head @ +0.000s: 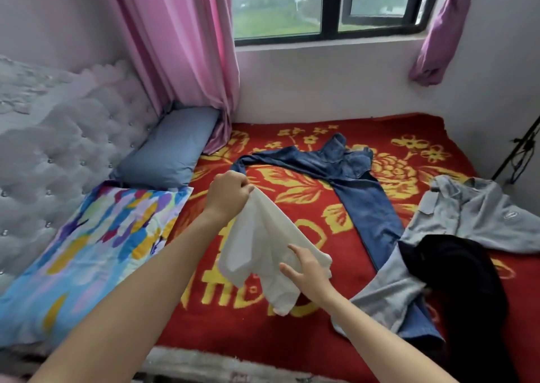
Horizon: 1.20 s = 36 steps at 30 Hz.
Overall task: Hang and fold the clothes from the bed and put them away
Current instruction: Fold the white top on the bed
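While your right hand (306,271) is lying nearest you against the lower end of the white garment (257,245), thumb and forefinger spread, its other fingers are hiding behind the cloth, so I cannot tell whether it is gripping. The garment is hanging above the bed (292,339), its long axis slanting up and away to your left hand (230,192), which is pinching the top end. Beyond, the jeans (365,195) are lying spread, and a black garment (455,268) is covering part of the grey shirt (482,222), leaving its outline hard to read.
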Tool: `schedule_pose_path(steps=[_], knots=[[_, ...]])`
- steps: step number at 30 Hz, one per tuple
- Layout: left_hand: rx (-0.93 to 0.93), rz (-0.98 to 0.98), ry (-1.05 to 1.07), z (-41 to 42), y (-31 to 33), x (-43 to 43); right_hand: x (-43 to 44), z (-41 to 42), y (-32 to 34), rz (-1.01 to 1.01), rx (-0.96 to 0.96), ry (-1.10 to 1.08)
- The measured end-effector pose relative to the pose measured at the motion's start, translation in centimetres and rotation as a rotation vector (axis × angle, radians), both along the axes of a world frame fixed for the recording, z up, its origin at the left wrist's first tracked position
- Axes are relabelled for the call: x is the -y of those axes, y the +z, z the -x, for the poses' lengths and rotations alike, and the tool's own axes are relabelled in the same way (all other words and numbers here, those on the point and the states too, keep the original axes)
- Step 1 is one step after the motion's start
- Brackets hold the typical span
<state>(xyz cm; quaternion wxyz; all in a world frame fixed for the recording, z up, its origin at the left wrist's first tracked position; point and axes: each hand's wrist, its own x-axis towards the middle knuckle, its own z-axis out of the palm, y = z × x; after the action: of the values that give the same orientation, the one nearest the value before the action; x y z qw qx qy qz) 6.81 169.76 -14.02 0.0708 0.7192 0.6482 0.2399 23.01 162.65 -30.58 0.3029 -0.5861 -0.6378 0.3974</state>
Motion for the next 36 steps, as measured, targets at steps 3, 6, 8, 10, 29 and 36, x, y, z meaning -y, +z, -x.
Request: schedule_pose_path(steps=[3,6,8,10,29,36], knots=[[0.228,0.038,0.079,0.0,0.9,-1.4,0.3,0.8,-2.2,0.029,0.04,-0.031],[0.472,0.104,0.11,-0.5,2.0,-2.4,0.3,1.5,-2.7,0.017,0.054,-0.057],[0.629,0.15,0.145,-0.8,2.7,-2.9,0.2,2.2,-2.2,-0.027,0.024,-0.068],[0.721,0.177,0.164,-0.7,3.3,-3.4,0.3,3.1,-0.7,-0.125,-0.035,-0.109],[1.172,0.28,0.108,9.5,2.4,-4.4,-12.3,7.7,18.1,-0.44,-0.276,-0.249],[0.761,0.334,-0.244,9.5,-4.9,-3.4,-14.6,10.0,26.0,-0.398,-0.345,-0.184]])
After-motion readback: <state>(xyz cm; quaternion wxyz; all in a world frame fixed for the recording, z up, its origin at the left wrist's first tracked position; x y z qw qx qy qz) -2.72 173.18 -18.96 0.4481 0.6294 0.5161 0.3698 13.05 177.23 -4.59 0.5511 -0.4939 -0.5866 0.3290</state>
